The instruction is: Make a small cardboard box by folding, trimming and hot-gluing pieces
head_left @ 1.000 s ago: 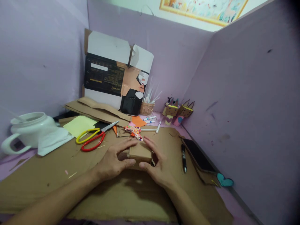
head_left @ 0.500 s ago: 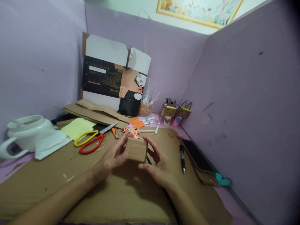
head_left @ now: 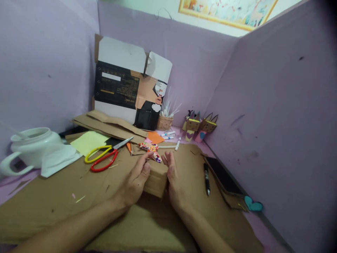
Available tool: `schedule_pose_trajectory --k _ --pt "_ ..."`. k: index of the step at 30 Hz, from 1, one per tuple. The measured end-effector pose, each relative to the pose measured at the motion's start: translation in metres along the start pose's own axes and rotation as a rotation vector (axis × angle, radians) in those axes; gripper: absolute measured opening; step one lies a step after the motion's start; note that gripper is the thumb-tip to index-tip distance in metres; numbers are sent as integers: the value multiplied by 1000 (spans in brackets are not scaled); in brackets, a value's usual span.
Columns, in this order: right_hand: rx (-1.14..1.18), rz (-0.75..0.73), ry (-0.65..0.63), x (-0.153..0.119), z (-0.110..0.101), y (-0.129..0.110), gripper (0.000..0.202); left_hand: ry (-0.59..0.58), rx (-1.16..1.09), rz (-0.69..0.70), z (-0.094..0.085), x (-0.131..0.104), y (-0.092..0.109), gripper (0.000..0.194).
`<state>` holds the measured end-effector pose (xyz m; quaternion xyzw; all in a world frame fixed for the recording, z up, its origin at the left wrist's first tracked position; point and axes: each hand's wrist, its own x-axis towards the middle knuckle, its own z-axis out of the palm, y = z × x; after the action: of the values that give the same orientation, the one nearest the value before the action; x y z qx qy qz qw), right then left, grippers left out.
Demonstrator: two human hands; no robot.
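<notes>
Between my two palms is a small cardboard box (head_left: 156, 179), its brown sides and one edge facing me. My left hand (head_left: 137, 179) presses against its left side, the thumb lying along the near upper edge. Flat along the right side rests my right hand (head_left: 173, 177), fingers pointing up and away. Just beyond the box lies a hot glue gun with a colourful patterned body (head_left: 150, 147), partly hidden by my fingers; a white stick runs out from it to the right. Under everything is a large cardboard sheet (head_left: 105, 225).
Scissors (head_left: 104, 158) with red and yellow handles lie left, near yellow paper (head_left: 88, 142) and a white teapot-like pot (head_left: 34, 147). A pen (head_left: 206, 179) and a phone (head_left: 223, 174) lie right. Markers (head_left: 168, 135), cardboard cat figures (head_left: 193, 124) and a flattened carton (head_left: 118, 84) stand farther back.
The box has been lowered towards me and tilted, showing more of its front. My right hand has gone from fingertips at its edges to lying flat along its side.
</notes>
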<state>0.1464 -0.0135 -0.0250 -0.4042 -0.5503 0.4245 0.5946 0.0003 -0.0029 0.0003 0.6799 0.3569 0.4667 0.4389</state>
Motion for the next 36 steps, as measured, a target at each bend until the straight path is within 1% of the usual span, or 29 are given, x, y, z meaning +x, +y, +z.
schedule_pose_trajectory --k 3,6,13,16,19,21,23,25,26,27,28,29,30,32,33,35,36 --pt "32 -18 99 3 4 -1 82 -53 23 7 7 -4 1 52" --pt "52 -50 138 3 4 -4 75 -84 31 34 12 -7 1 55" --pt "59 -127 43 1 0 -7 65 -94 51 134 16 -12 -7 60" --pt "67 -130 19 1 -1 -8 63 -93 70 156 15 -10 -10 57" --pt "102 -151 19 2 -3 -9 65 -74 95 182 11 -4 -8 53" --pt "145 -144 35 2 -5 -9 69 -38 148 271 5 0 -6 50" --pt "204 -66 13 2 -9 -11 69 -4 229 438 -2 3 -5 53" --pt "256 51 -105 1 -12 -16 61 -20 298 614 -7 3 -4 59" --pt "265 96 -174 1 -13 -20 57 -47 323 676 -9 3 -4 63" --pt "259 125 -227 0 -14 -23 53 -84 341 706 -10 2 -5 67" --pt "241 141 -252 0 -15 -26 52 -121 346 694 -11 1 -5 71" --pt "216 138 -245 0 -16 -27 53 -142 325 642 -13 0 -6 75" --pt "180 113 -212 0 -16 -28 55 -150 275 555 -14 -1 -7 80" --pt "69 4 -146 0 -19 -26 57 -153 101 333 -17 -1 -9 89" --pt "-3 -69 -138 0 -20 -23 56 -177 13 234 -19 0 -10 91" --pt "-156 -194 -179 0 -22 -18 51 -254 -51 96 -22 4 -10 87" --pt "-223 -224 -214 -1 -23 -16 50 -289 -11 54 -23 6 -8 85"
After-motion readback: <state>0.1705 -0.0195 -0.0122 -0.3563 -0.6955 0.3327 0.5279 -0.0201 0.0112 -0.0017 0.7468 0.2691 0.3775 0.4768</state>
